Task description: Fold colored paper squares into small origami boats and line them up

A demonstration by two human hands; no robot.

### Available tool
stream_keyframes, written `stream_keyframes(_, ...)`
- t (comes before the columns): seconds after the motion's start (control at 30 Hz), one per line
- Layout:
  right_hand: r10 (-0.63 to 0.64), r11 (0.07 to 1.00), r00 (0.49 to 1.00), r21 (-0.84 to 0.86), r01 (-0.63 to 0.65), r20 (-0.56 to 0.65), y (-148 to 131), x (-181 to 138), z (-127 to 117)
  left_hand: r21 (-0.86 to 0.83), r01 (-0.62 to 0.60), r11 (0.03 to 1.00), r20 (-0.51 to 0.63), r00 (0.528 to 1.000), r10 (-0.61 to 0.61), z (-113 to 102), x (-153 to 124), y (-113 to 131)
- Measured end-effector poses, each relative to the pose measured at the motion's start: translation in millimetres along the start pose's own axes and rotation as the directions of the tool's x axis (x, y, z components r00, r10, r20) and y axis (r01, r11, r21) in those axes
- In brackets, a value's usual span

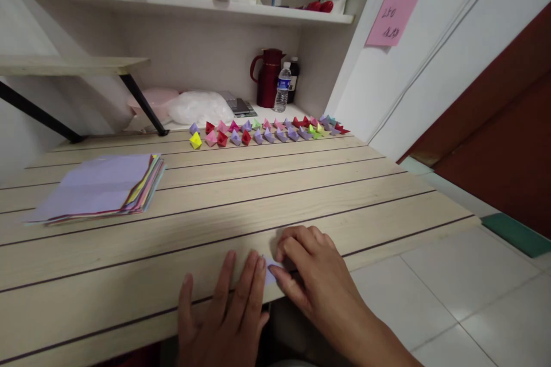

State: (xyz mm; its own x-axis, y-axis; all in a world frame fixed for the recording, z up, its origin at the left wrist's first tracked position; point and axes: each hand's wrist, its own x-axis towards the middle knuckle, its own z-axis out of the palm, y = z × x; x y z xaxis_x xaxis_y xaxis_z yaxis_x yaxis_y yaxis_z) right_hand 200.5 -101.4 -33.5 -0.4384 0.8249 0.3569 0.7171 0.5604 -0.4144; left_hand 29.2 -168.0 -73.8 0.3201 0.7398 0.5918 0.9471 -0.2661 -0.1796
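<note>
A small piece of light purple origami paper (270, 276) lies at the table's near edge, mostly covered by my hands. My left hand (230, 309) rests flat with its fingers stretched out, the fingertips against the paper's left part. From the right, my right hand (318, 275) curls its fingers and presses the thumb onto the paper, gripping its right side. How the paper is folded is hidden.
A stack of coloured paper sheets (94, 183) lies at left. Small folded paper pieces, including a yellow one (195, 140), stand in rows along the table's back. Behind them are a red jug (270, 80) and a water bottle (282, 89). The striped table (344, 183) ends at right above tiles.
</note>
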Motion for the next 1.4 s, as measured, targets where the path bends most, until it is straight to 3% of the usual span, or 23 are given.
stream_keyframes(0.13,-0.117,0.993,0.986,0.016,0.120,-0.120,6,-14,-1,0.030,0.023,0.999,0.068,0.997,-0.025,3,-9,-2)
stream_keyframes(0.23,-0.228,0.973,0.949,-0.095,0.211,-0.219,7,-29,2,0.018,0.038,0.999,0.113,0.993,-0.039,3,-12,-1)
stream_keyframes(0.4,-0.438,0.854,0.896,-0.348,0.388,-0.077,4,-46,15,0.012,0.050,0.999,0.150,0.987,-0.052,3,-13,1)
stream_keyframes(0.7,-0.405,0.856,0.904,-0.405,0.322,-0.136,9,-53,23,-0.001,0.097,0.995,0.155,0.983,-0.095,1,-20,2)
stream_keyframes(0.97,-0.383,0.849,0.916,-0.436,0.298,-0.121,7,-53,31,0.039,0.102,0.994,0.062,0.993,-0.104,0,-36,-2)
stream_keyframes(1.2,-0.327,0.895,0.939,-0.354,0.271,-0.110,14,-66,44,-0.019,0.157,0.987,0.110,0.982,-0.154,-2,-36,0)
stream_keyframes(1.4,-0.324,0.926,0.923,-0.270,0.264,-0.207,17,-66,44,-0.034,0.171,0.985,0.134,0.977,-0.165,-7,-35,1)
